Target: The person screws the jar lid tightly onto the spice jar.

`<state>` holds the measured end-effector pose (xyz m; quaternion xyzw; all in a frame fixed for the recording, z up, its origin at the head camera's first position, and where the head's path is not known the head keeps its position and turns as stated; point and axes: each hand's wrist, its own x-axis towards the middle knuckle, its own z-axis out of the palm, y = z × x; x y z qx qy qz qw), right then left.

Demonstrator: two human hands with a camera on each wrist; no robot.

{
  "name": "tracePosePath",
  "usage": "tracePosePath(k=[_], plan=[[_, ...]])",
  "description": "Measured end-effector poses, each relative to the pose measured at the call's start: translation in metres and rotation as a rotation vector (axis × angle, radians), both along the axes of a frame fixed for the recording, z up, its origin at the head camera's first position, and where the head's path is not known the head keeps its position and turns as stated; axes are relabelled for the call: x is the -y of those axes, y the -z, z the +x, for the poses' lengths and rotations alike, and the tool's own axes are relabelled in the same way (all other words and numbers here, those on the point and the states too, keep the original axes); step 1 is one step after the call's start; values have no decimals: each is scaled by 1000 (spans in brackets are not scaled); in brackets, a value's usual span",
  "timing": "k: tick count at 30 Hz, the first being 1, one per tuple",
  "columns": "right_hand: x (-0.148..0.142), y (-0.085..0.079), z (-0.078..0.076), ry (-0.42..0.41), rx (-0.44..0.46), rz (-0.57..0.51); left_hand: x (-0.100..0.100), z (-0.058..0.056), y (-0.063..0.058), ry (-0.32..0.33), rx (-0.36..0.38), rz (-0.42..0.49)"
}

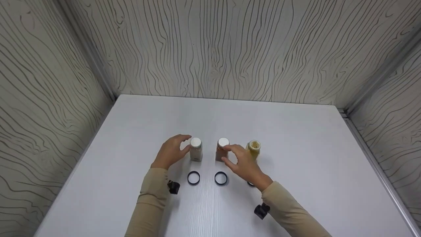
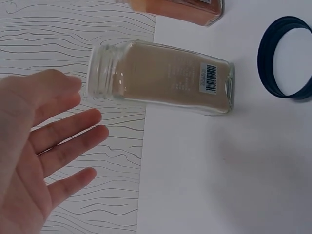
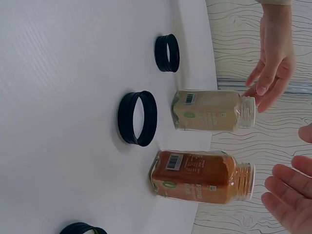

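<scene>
Three square glass spice jars stand upright in a row. The left jar (image 1: 196, 153) holds beige powder; its mouth is topped in white. Beside that mouth is my left hand (image 1: 171, 150), thumb and fingers spread and apart from the glass in the left wrist view. Orange-red powder fills the middle jar (image 3: 192, 176), also white-topped. My right hand (image 1: 245, 161) is by its neck with fingers parted, and a gap shows between them in the right wrist view. The right jar (image 1: 254, 149), with yellow powder, has an uncovered mouth and is partly behind my right hand.
Black ring-shaped lids lie in front of the jars: a left lid (image 1: 193, 177), a middle lid (image 1: 221, 178) and a right lid (image 1: 251, 184), mostly hidden under my right wrist. The white table (image 1: 144, 115) meets wood-patterned panels (image 1: 210, 49) at the back and sides.
</scene>
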<state>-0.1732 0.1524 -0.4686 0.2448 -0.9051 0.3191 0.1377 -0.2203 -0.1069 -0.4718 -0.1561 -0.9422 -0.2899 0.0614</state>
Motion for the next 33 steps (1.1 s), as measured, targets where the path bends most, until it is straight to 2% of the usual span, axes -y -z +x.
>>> tracePosePath(k=[4,10,20,29,33], plan=[[5,6,3,-12,19,11,2,0,4,-2,33,5],[14,15,7,-42,112,40,4,-2,15,-3,128,12],[27,29,11,-98,223,88,2,-4,27,-8,224,79],[37,37,8,-157,283,34,2,-7,30,-4,235,112],[41,40,5,-153,286,56,0,-10,30,1,248,134]])
